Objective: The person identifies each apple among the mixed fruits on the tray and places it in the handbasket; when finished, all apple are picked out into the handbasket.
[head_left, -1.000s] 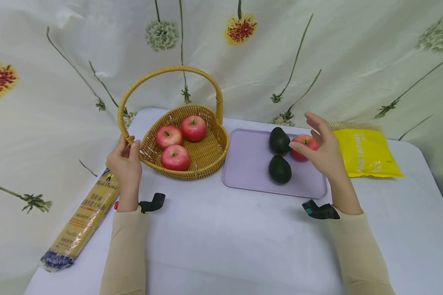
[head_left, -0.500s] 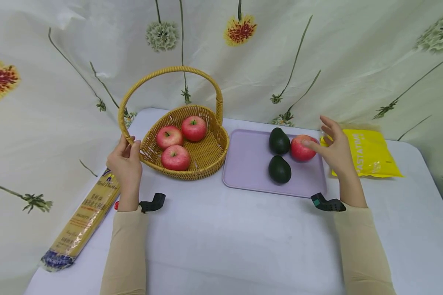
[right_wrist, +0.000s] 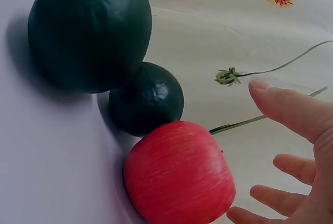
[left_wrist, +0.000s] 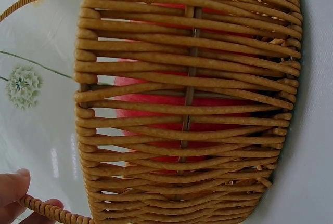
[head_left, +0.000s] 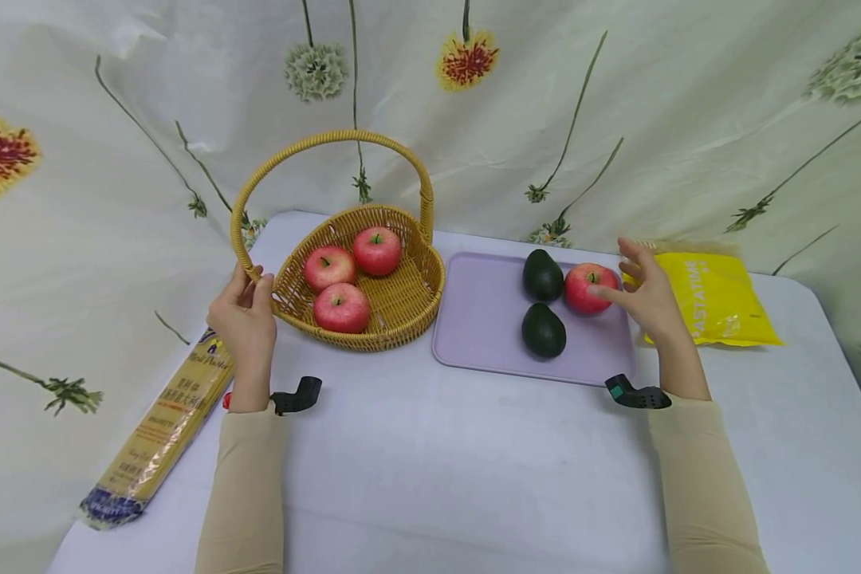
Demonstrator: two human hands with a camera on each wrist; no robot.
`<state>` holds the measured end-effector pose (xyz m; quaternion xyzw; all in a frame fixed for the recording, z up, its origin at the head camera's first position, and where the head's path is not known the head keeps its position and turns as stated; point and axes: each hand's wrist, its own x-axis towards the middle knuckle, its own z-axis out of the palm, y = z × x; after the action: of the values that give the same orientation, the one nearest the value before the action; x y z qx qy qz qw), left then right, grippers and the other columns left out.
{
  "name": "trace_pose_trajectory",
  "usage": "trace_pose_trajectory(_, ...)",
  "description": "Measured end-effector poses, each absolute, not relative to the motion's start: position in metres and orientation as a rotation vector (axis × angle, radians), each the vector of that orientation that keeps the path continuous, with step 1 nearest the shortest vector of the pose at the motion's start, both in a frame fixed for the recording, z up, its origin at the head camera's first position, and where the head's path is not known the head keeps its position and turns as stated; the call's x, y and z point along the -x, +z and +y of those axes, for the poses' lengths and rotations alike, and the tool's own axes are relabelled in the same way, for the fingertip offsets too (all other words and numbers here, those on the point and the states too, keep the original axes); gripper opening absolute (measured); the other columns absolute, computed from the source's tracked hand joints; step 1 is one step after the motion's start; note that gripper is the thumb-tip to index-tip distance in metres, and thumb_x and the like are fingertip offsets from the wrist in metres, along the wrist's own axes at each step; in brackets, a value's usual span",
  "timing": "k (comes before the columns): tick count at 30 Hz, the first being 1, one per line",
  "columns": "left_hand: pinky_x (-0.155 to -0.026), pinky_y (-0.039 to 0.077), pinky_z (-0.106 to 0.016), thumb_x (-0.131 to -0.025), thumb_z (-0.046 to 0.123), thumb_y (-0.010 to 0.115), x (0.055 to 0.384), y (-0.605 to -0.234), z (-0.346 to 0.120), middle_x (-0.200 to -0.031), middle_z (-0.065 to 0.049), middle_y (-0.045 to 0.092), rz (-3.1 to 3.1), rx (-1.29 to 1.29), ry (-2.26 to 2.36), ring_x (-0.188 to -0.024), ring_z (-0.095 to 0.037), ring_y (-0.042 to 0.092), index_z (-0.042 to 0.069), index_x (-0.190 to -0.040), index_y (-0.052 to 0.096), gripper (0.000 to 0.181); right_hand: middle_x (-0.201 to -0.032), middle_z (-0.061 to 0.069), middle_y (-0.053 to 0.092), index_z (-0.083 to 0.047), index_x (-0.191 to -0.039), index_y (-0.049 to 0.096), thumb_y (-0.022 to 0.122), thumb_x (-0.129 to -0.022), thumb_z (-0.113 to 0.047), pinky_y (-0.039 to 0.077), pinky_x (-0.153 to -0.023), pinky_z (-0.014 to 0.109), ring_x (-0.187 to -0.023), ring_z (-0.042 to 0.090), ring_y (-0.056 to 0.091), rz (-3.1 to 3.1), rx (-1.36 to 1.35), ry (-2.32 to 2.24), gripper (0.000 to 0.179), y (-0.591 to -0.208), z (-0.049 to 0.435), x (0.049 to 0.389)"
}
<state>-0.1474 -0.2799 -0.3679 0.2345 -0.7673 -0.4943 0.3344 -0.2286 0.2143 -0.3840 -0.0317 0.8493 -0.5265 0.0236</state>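
My left hand pinches the lower left end of the handle of a yellow-brown wicker basket. Inside the basket sit three red apples; the left wrist view shows them only through gaps in the weave. On a lilac tray lie two dark green avocados and another red apple. My right hand hovers at that apple's right side, thumb and fingers spread, and its thumb overlaps the apple in the head view. In the right wrist view its fingertips are close to the apple.
A yellow pasta bag lies right of the tray, partly behind my right hand. At the left edge of the white table is a long spaghetti packet. A flowered cloth hangs behind.
My right hand has moved right from over the tray's apple, uncovering it, then dipped slightly back toward it. My left hand stays on the basket handle.
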Motion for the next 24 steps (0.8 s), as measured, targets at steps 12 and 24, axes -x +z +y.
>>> trace_pose_trajectory(12, -0.092, 0.054, -0.022, -0.095, 0.018, 0.064, 0.148, -0.368, -0.28, -0.123, -0.008, 0.069, -1.998, -0.611, -1.286, -0.11, -0.014, 0.066, 0.02, -0.136, 0.057, 0.041, -0.163, 0.015, 0.017, -0.017, -0.158, 0.015, 0.076, -0.085, -0.025, 0.031, -0.113, 0.061, -0.145, 0.042, 0.025, 2.564, 0.063, -1.541, 0.095, -0.395, 0.216, 0.233)
trace_pose_trajectory(24, -0.092, 0.055, -0.022, -0.095, 0.019, 0.064, 0.149, -0.369, -0.281, -0.124, -0.008, 0.069, -1.995, -0.613, -1.298, -0.11, -0.013, 0.066, 0.023, -0.135, 0.057, 0.041, -0.16, 0.02, 0.02, -0.013, -0.157, 0.016, 0.075, -0.085, -0.021, 0.03, -0.115, 0.06, -0.142, 0.046, 0.027, 2.542, 0.074, -1.518, 0.094, -0.403, 0.215, 0.236)
